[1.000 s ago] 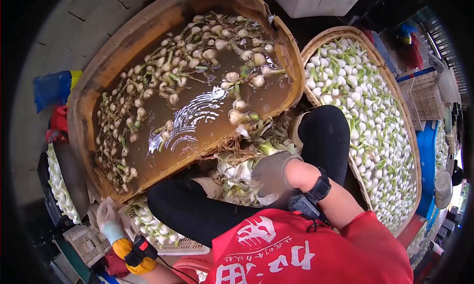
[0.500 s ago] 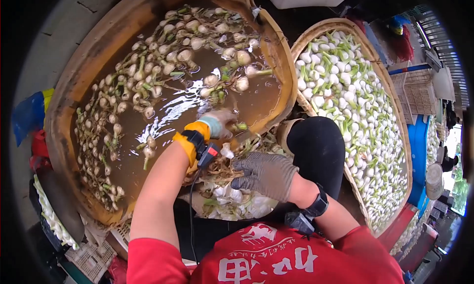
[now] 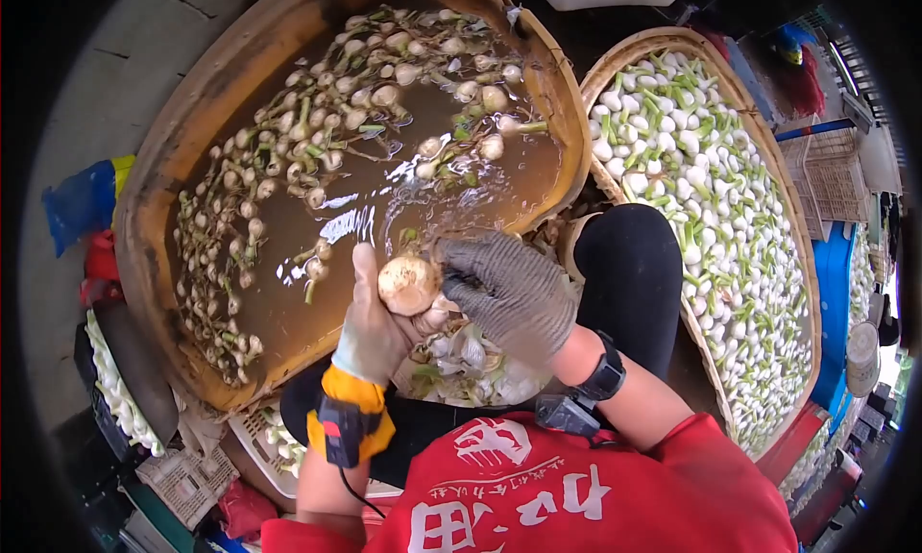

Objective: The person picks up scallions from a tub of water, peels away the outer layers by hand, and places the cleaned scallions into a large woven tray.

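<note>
A large tan garlic bulb [image 3: 407, 285] rests in my left hand [image 3: 373, 327], which wears a pale glove with a yellow cuff; the thumb stands up along the bulb's left side. From the right, my right hand [image 3: 514, 294] in a grey striped glove has its fingers curled against the bulb's edge. Its fingertips are partly hidden. Beneath both hands lies a pile of papery skins and peelings [image 3: 461, 366]. Beyond them stands a big yellow-brown tub [image 3: 567, 121] of murky water, where many unpeeled bulbs with stems [image 3: 317, 121] float.
To the right, a large woven basket [image 3: 597, 73] holds peeled white bulbs with green stems. My dark-clad knee [image 3: 629, 265] rises between tub and basket. A white crate [image 3: 259, 438] sits lower left, and a blue container [image 3: 834, 294] is at the far right.
My left hand has drawn back from the tub's near edge and now shows the bulb. My right hand has risen from the peelings to the bulb. The view has shifted slightly.
</note>
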Demonstrator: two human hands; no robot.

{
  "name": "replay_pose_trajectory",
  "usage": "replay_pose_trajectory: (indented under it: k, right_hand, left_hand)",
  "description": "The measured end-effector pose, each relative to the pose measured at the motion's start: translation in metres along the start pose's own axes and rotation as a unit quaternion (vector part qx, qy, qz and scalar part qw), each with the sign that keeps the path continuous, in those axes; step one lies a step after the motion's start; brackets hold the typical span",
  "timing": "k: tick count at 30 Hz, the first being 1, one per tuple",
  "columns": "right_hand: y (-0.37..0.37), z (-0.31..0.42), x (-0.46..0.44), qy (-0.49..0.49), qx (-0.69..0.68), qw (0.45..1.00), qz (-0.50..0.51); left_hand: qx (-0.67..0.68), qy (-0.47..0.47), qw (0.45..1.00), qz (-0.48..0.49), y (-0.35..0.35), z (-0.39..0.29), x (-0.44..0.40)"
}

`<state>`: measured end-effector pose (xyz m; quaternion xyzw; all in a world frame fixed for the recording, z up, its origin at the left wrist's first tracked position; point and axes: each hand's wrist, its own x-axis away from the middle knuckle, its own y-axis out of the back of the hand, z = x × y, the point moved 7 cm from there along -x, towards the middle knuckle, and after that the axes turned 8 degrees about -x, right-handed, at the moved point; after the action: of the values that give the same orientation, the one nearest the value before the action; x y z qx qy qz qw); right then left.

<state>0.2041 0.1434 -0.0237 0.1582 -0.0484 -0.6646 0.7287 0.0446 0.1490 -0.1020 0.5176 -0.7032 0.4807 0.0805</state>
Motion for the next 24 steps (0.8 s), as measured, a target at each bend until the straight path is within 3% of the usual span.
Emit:
replay_pose_trajectory:
  k: [1,3,6,8,12,14,15,18,19,22,24]
  right_hand:
    - [-0.006,0.004,0.003,0.005,0.001,1.000,0.002]
    - [-0.020,0.023,0.011,0.099,0.044,0.994,-0.001]
    - [-0.030,0.033,0.026,0.109,0.086,0.990,0.017]
    - [-0.035,0.034,0.034,0.114,0.106,0.987,0.045]
    - [-0.030,0.058,0.040,0.095,0.096,0.990,0.042]
    - [-0.033,0.062,0.037,-0.005,0.044,0.993,0.113]
    - [-0.032,0.062,0.037,-0.001,0.046,0.993,0.113]
    - [0.006,0.059,0.027,0.054,0.099,0.991,-0.077]
    - [0.025,0.062,0.021,0.077,0.135,0.975,-0.156]
    - [0.077,0.028,0.003,0.034,0.225,0.939,-0.257]
    - [0.073,0.014,0.006,-0.008,0.257,0.955,-0.146]
  left_hand:
    - [0.001,-0.005,1.000,0.000,-0.006,0.006,0.010]
    - [0.028,-0.063,0.993,-0.097,-0.024,0.007,0.032]
    - [0.077,-0.098,0.983,-0.135,-0.051,0.012,0.052]
    - [-0.026,-0.092,0.979,-0.182,-0.036,0.020,0.060]
    - [-0.086,-0.092,0.982,-0.141,-0.028,0.027,0.071]
    - [-0.210,-0.097,0.962,-0.146,-0.021,0.024,0.080]
    - [-0.235,-0.084,0.960,-0.130,-0.016,0.021,0.085]
    - [-0.241,-0.073,0.966,0.064,-0.031,0.018,0.111]
    - [-0.255,-0.115,0.945,0.172,-0.046,0.014,0.123]
    - [-0.188,-0.143,0.953,0.189,-0.056,0.022,0.136]
    - [-0.140,-0.124,0.980,0.066,-0.046,0.025,0.138]
